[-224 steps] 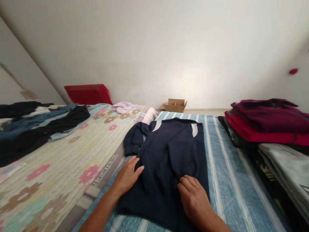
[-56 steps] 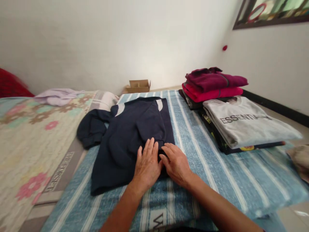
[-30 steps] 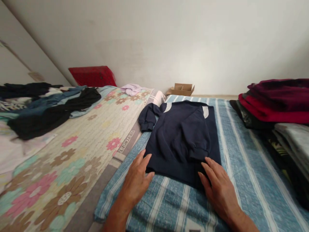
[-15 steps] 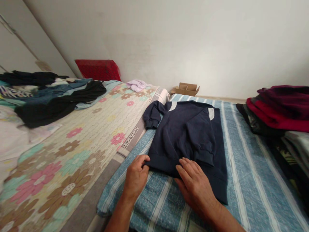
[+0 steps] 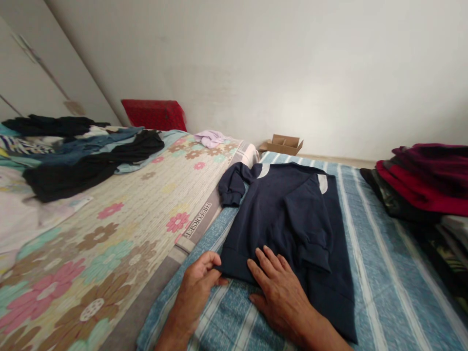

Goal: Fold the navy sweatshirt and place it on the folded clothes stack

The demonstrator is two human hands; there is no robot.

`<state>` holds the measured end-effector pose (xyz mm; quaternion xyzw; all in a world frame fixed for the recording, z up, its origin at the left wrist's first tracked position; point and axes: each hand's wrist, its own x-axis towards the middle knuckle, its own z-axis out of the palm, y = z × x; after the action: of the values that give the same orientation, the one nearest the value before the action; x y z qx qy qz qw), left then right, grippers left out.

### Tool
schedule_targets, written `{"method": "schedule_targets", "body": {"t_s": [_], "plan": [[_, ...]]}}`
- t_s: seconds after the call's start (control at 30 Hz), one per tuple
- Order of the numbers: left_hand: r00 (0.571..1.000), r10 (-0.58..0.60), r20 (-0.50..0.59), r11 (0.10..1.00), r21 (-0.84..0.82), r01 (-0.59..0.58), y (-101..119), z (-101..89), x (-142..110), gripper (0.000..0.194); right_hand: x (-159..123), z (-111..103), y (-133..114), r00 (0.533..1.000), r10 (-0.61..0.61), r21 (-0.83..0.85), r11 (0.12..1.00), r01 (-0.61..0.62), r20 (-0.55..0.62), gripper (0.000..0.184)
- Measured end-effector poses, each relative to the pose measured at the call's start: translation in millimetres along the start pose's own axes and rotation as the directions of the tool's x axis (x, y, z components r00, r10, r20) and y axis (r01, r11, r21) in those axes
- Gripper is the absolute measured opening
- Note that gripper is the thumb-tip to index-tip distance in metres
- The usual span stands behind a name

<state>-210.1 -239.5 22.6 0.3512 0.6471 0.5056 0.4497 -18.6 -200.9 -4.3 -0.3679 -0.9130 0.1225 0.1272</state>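
Navy cloth, soft and lightly rumpled: our sweatshirt (image 5: 270,209) lies on the blue striped sheet (image 5: 387,278), one sleeve (image 5: 310,219) across its body, the other crooked outward. Our left hand (image 5: 195,287) pinches the corner of its banded hem (image 5: 237,264); our right hand (image 5: 280,290), fingers spread, rests on it, gripping nothing. We seem to be straightening that edge; the next move likely calls for an even hold there. Beyond stands an open, boxy cardboard carton (image 5: 280,145).
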Motion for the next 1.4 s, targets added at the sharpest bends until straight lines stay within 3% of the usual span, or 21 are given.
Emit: {"method": "schedule_targets", "body": {"t_s": [0.17,0.27,0.37,0.53,0.63,0.87,1.03,1.2,1.3,1.4], "plan": [[0.999,0.005,0.044,0.998,0.058,-0.007,2,-3.2,-1,0.011,10,-4,-2,0.994,-0.013,0.032,0.999,0.009,0.106,0.065],[0.997,0.018,0.081,0.996,0.085,-0.025,1,-7.8,-2,0.015,11,0,-4,0.996,-0.023,0.018,1.0,0.021,0.083,0.064],[0.995,0.018,0.095,0.995,0.092,-0.026,-2,-9.1,-1,0.032,10,6,-5,0.999,-0.035,0.01,0.999,0.035,0.028,0.063],[0.997,-0.053,-0.064,0.976,0.21,0.065,-4,4.2,10,0.066,7,14,-2,0.996,-0.079,0.019,0.997,0.079,-0.031,0.064],[0.988,-0.005,-0.155,0.941,0.333,0.057,-6,11.2,17,0.058,6,19,0,0.994,-0.085,0.03,0.996,0.087,-0.065,0.067],[0.989,0.072,-0.13,0.895,0.445,-0.007,-9,4.2,23,0.045,5,22,3,0.994,-0.088,0.056,0.994,0.092,-0.07,0.069],[0.979,0.194,-0.06,0.758,0.643,-0.111,2,5.1,28,0.037,6,17,1,0.996,-0.085,0.077,0.993,0.087,-0.032,0.069],[0.982,0.176,-0.065,0.525,0.85,-0.037,24,22.6,44,0.05,8,12,0,0.996,-0.086,0.101,0.991,0.084,0.013,0.07],[0.99,0.144,-0.003,0.366,0.929,-0.05,33,31.8,59,0.049,9,9,0,0.996,-0.088,0.124,0.989,0.083,0.033,0.071],[0.985,0.154,0.081,0.313,0.941,-0.127,31,31.5,75,0.039,11,6,0,0.996,-0.086,0.162,0.984,0.08,0.031,0.069]]}}
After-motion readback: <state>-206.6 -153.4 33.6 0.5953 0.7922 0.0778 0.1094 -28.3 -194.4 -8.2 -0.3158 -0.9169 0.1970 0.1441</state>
